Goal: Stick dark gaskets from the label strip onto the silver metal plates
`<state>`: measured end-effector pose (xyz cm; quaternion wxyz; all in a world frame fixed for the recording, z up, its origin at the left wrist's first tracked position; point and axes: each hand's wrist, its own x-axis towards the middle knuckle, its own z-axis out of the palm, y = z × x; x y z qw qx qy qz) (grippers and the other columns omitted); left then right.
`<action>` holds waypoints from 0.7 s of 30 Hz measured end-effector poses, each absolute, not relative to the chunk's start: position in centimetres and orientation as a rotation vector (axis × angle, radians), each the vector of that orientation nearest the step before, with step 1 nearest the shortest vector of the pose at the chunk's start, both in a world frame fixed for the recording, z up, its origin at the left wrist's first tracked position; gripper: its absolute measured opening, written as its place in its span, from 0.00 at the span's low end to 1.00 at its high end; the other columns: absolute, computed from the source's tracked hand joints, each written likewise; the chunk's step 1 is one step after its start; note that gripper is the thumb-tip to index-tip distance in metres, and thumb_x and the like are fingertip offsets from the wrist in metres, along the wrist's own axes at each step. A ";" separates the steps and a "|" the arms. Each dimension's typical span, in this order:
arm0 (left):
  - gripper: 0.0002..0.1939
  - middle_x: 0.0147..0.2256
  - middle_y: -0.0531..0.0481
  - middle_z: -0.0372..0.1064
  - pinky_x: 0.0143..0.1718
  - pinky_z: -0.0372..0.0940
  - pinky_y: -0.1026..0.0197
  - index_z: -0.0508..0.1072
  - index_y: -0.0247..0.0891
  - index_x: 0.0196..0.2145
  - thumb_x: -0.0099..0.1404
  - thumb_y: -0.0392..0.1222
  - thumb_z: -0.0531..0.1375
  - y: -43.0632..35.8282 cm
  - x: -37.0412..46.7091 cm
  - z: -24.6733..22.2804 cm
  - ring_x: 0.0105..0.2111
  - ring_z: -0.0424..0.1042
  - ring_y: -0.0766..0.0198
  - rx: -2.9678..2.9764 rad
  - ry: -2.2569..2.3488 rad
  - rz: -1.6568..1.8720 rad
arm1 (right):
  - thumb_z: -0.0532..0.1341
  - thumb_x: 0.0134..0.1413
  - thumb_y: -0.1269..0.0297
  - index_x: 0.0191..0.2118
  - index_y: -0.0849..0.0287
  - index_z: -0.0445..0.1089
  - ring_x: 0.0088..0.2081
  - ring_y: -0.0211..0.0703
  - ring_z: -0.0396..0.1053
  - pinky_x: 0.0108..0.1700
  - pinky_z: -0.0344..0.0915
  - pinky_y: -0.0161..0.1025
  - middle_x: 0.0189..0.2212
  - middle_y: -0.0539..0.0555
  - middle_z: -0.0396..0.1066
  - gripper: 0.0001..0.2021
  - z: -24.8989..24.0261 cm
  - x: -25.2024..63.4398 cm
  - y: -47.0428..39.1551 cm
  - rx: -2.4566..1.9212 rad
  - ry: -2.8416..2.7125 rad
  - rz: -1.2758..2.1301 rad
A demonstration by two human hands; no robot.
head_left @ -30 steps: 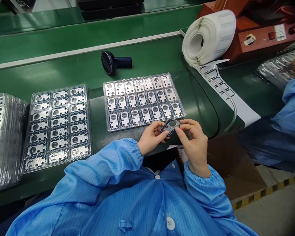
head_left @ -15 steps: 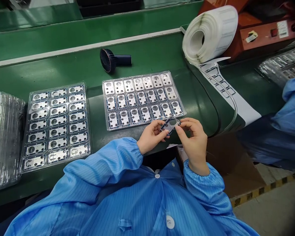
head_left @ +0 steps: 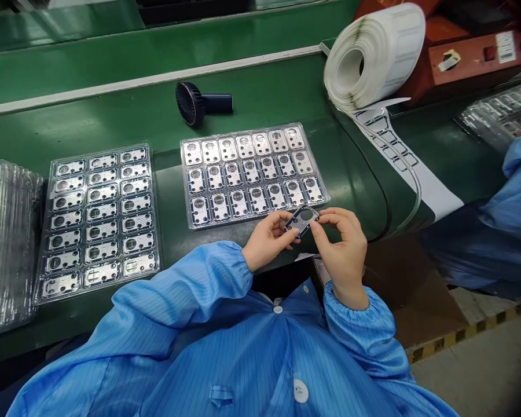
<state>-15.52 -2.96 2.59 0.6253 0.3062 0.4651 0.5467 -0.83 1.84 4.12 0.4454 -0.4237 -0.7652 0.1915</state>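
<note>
Between my two hands is a small metal plate (head_left: 303, 222) with a large round hole, smaller holes and a dark blue edge. My left hand (head_left: 268, 238) pinches its left end, thumb on top. At its right end, my right hand (head_left: 342, 246) grips the edge with thumb and fingertips. The plate is tilted, just off the near right corner of a clear plastic tray (head_left: 256, 222) that holds rows of similar plates. Another such tray (head_left: 96, 288), turned lengthwise, lies to the left, also filled with plates.
A tall stack of trays (head_left: 15, 249) stands at the far left. Behind the middle tray lies a small black handheld fan (head_left: 204, 104). On the right are a roll of white label strip (head_left: 373, 58), a cable (head_left: 384, 202), an orange machine (head_left: 473, 63) and another person's blue sleeve (head_left: 518, 174).
Both hands keep hold of the plate in nearly the same place. The view has shifted very slightly; nothing was taken up or let go.
</note>
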 end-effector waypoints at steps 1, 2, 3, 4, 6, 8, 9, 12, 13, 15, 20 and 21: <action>0.18 0.32 0.53 0.69 0.26 0.66 0.69 0.65 0.36 0.40 0.57 0.42 0.68 -3.0 -15.5 2.6 0.30 0.74 0.67 0.703 1.064 1.255 | 0.62 0.58 0.65 0.33 0.55 0.69 0.41 0.48 0.71 0.45 0.69 0.48 0.36 0.55 0.71 0.03 4.1 -0.8 1.8 -1.049 -1.902 0.460; 0.18 0.32 0.53 0.69 0.26 0.66 0.69 0.65 0.36 0.40 0.57 0.42 0.68 -3.0 -15.5 2.6 0.29 0.74 0.68 0.704 1.061 1.256 | 0.62 0.58 0.64 0.33 0.55 0.69 0.41 0.48 0.71 0.45 0.69 0.48 0.36 0.55 0.71 0.03 4.0 -0.8 1.9 -1.047 -1.909 0.437; 0.18 0.31 0.53 0.69 0.26 0.66 0.70 0.65 0.36 0.40 0.57 0.42 0.68 -3.0 -15.5 2.6 0.29 0.74 0.68 0.705 1.055 1.257 | 0.62 0.58 0.64 0.33 0.55 0.69 0.41 0.49 0.71 0.45 0.69 0.47 0.36 0.55 0.71 0.03 3.9 -0.8 1.9 -1.043 -1.920 0.403; 0.18 0.31 0.53 0.69 0.26 0.66 0.70 0.65 0.36 0.41 0.57 0.42 0.68 -3.0 -15.6 2.6 0.29 0.74 0.68 0.707 1.049 1.258 | 0.61 0.58 0.64 0.34 0.55 0.69 0.41 0.49 0.71 0.44 0.69 0.47 0.36 0.56 0.71 0.03 3.8 -0.7 1.9 -1.040 -1.936 0.356; 0.18 0.31 0.53 0.69 0.26 0.67 0.70 0.65 0.36 0.40 0.57 0.42 0.67 -2.9 -15.6 2.5 0.29 0.74 0.68 0.712 1.037 1.263 | 0.62 0.58 0.63 0.35 0.55 0.69 0.40 0.49 0.71 0.43 0.68 0.46 0.37 0.56 0.72 0.03 3.4 -0.5 2.0 -1.045 -1.991 0.224; 0.17 0.31 0.53 0.69 0.26 0.67 0.70 0.65 0.36 0.40 0.57 0.41 0.67 -2.9 -15.6 2.5 0.29 0.74 0.68 0.714 1.034 1.269 | 0.63 0.56 0.62 0.39 0.56 0.69 0.37 0.50 0.71 0.41 0.67 0.46 0.37 0.57 0.72 0.06 3.1 -0.2 2.2 -1.062 -2.048 0.078; 0.17 0.31 0.53 0.69 0.26 0.67 0.70 0.65 0.36 0.40 0.57 0.41 0.67 -2.9 -15.6 2.5 0.29 0.74 0.69 0.715 1.037 1.271 | 0.64 0.56 0.61 0.41 0.56 0.69 0.36 0.50 0.71 0.40 0.66 0.46 0.36 0.57 0.72 0.08 3.1 -0.1 2.3 -1.070 -2.060 0.030; 0.16 0.32 0.53 0.69 0.26 0.67 0.70 0.66 0.36 0.40 0.58 0.40 0.67 -3.0 -15.6 2.6 0.29 0.74 0.68 0.720 1.056 1.255 | 0.63 0.57 0.58 0.48 0.58 0.68 0.34 0.48 0.71 0.40 0.67 0.47 0.39 0.58 0.73 0.15 3.3 0.1 2.7 -1.046 -2.050 0.094; 0.16 0.32 0.53 0.69 0.26 0.67 0.70 0.66 0.36 0.41 0.58 0.40 0.66 -3.0 -15.6 2.7 0.29 0.75 0.68 0.722 1.064 1.244 | 0.62 0.59 0.58 0.51 0.58 0.68 0.34 0.48 0.71 0.41 0.68 0.47 0.41 0.59 0.73 0.16 3.5 0.1 2.8 -1.035 -2.047 0.157; 0.16 0.32 0.52 0.69 0.26 0.67 0.69 0.66 0.36 0.41 0.58 0.40 0.66 -3.0 -15.6 2.8 0.30 0.75 0.67 0.721 1.084 1.224 | 0.59 0.62 0.57 0.54 0.57 0.68 0.38 0.48 0.72 0.44 0.69 0.48 0.45 0.60 0.72 0.17 3.8 -0.1 3.1 -1.023 -2.056 0.246; 0.16 0.32 0.52 0.69 0.26 0.67 0.69 0.67 0.36 0.41 0.58 0.39 0.66 -3.1 -15.6 2.8 0.30 0.75 0.67 0.721 1.091 1.206 | 0.58 0.64 0.60 0.51 0.55 0.72 0.47 0.53 0.71 0.49 0.67 0.49 0.46 0.60 0.72 0.13 3.8 -0.7 3.3 -0.973 -2.117 0.152; 0.16 0.32 0.53 0.69 0.26 0.67 0.69 0.67 0.37 0.42 0.58 0.39 0.66 -3.1 -15.6 2.8 0.30 0.75 0.67 0.719 1.090 1.206 | 0.59 0.64 0.62 0.50 0.55 0.73 0.47 0.53 0.71 0.49 0.67 0.50 0.46 0.60 0.72 0.12 3.7 -0.8 3.3 -0.950 -2.131 0.123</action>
